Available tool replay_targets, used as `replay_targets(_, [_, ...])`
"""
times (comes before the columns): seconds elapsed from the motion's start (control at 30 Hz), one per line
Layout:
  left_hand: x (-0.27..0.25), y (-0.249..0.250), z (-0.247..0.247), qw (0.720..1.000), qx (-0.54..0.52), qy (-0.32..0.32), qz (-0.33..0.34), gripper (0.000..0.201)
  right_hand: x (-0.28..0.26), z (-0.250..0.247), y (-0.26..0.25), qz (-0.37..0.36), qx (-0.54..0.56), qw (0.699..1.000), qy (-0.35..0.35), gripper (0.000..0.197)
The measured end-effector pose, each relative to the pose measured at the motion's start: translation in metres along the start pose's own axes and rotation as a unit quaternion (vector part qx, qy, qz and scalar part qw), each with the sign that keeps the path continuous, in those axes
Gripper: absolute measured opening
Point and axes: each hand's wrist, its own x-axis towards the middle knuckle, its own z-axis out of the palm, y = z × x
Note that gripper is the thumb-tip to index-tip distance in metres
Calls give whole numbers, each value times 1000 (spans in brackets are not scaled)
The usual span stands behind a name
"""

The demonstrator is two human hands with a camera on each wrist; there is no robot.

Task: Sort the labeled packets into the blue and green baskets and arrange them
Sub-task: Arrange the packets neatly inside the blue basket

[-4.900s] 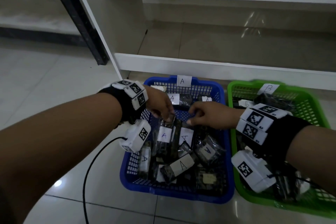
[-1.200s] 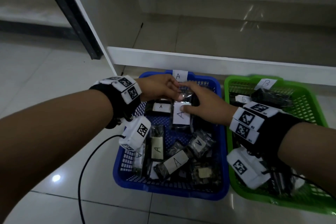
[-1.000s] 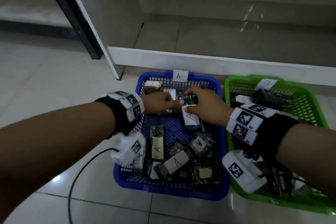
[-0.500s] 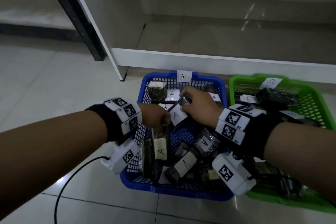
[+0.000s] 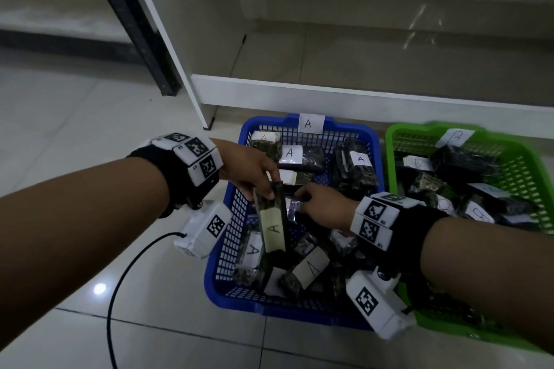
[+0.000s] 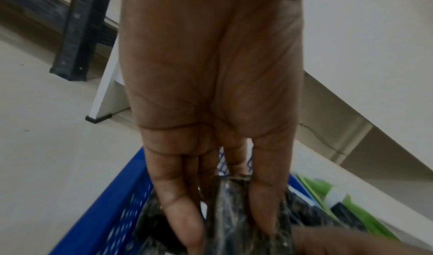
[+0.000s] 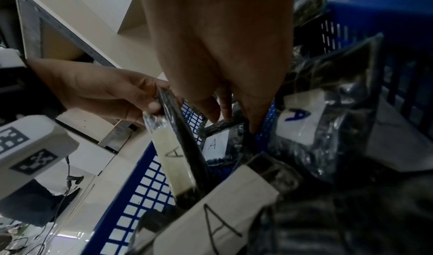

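Packet marked A [image 5: 272,220] stands nearly upright over the blue basket [image 5: 230,204], its top pinched by my left hand [image 5: 248,168]; my right hand [image 5: 323,207] reaches among packets beside it, grip unclear.

The left hand [image 5: 248,168] has lifted an A packet [image 5: 271,219] upright (seemingly pinched at its top).

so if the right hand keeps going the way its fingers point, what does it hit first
Probably the dark packet lying just under its fingertips in the blue basket. The right hand seems almost on it already, though depth is unclear.
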Motion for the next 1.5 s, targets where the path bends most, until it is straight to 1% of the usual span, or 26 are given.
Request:
replay_targets(0.07, [-6, 3, -10, 1000, -6, 20, 10, 16, -1, -4, 0, -13, 36, 999, 4, 35])
replay_targets(0.13, [-10, 6, -19, 997, -34, 66, 29, 23, -3, -9, -6, -36, 127, 991, 17, 34])
replay_targets(0.2, [-9, 6, -23, 986, -86, 126, 61, 28, -5, -17, -12, -58, 183, 981, 24, 33])
replay_targets(0.27, [-5, 5, -20, 970, -133, 172, 105, 27, -10, -26, -18, -61, 241, 968, 31, 34])
replay_targets(0.3, [-2, 5, -17, 962, -149, 192, 127, 27, -10, -31, -19, -65, 246, 966, 40, 37])
replay_targets(0.4, [7, 10, 1, 937, -184, 241, 173, 33, -10, -42, -15, -96, 208, 971, 75, 41])
replay_targets(0.47, [15, 10, 13, 930, -223, 232, 179, 41, -7, -47, -12, -96, 203, 969, 103, 37])
replay_targets(0.5, [19, 8, 19, 933, -228, 221, 172, 43, -6, -50, -10, -89, 208, 967, 118, 36])
replay_targets(0.53, [24, 4, 25, 940, -213, 215, 158, 41, -5, -53, -8, -82, 216, 964, 133, 37])
replay_targets(0.57, [27, -1, 30, 952, -164, 215, 146, 36, -5, -55, -7, -76, 219, 961, 151, 38])
replay_targets(0.6, [29, -8, 33, 963, -71, 221, 140, 30, -5, -57, -6, -73, 215, 959, 172, 40])
replay_targets(0.63, [31, -15, 34, 964, 62, 218, 140, 24, -5, -58, -5, -72, 208, 956, 193, 43])
replay_targets(0.67, [32, -22, 36, 950, 197, 199, 141, 23, -5, -60, -5, -72, 198, 953, 218, 44])
replay_targets(0.73, [34, -33, 41, 894, 403, 138, 137, 36, 0, -64, -4, -73, 164, 944, 276, 37])
replay_targets(0.77, [34, -38, 44, 867, 464, 120, 134, 46, 2, -65, -3, -72, 156, 938, 301, 32])
replay_targets(0.8, [34, -41, 46, 849, 501, 116, 125, 54, 4, -68, -4, -69, 160, 931, 321, 29])
replay_targets(0.87, [33, -43, 50, 832, 528, 131, 112, 63, 8, -73, -6, -57, 176, 915, 358, 29])
replay_targets(0.93, [33, -42, 50, 833, 527, 143, 93, 64, 11, -78, -7, -39, 186, 898, 396, 30])
replay_targets(1.0, [33, -40, 48, 829, 529, 159, 89, 57, 12, -80, -8, -25, 201, 882, 426, 29])
replay_targets(1.07, [34, -39, 46, 812, 544, 188, 99, 52, 12, -82, -7, -15, 219, 873, 436, 26])
replay_targets(1.13, [36, -37, 48, 796, 560, 202, 109, 53, 11, -87, -3, -5, 208, 874, 440, 22])
replay_targets(1.17, [37, -36, 50, 795, 561, 201, 114, 56, 10, -89, -1, 1, 201, 874, 442, 21])
replay_targets(1.23, [40, -34, 55, 805, 545, 203, 114, 61, 7, -92, 4, 2, 203, 871, 448, 24])
replay_targets(1.33, [47, -32, 59, 809, 532, 228, 100, 59, 4, -93, 10, -6, 209, 871, 444, 31])
replay_targets(1.43, [47, -32, 60, 809, 525, 247, 92, 54, 7, -93, 15, -15, 198, 874, 443, 24])
replay_targets(1.5, [44, -28, 55, 809, 506, 276, 114, 49, 10, -93, 18, -11, 205, 875, 439, 21])
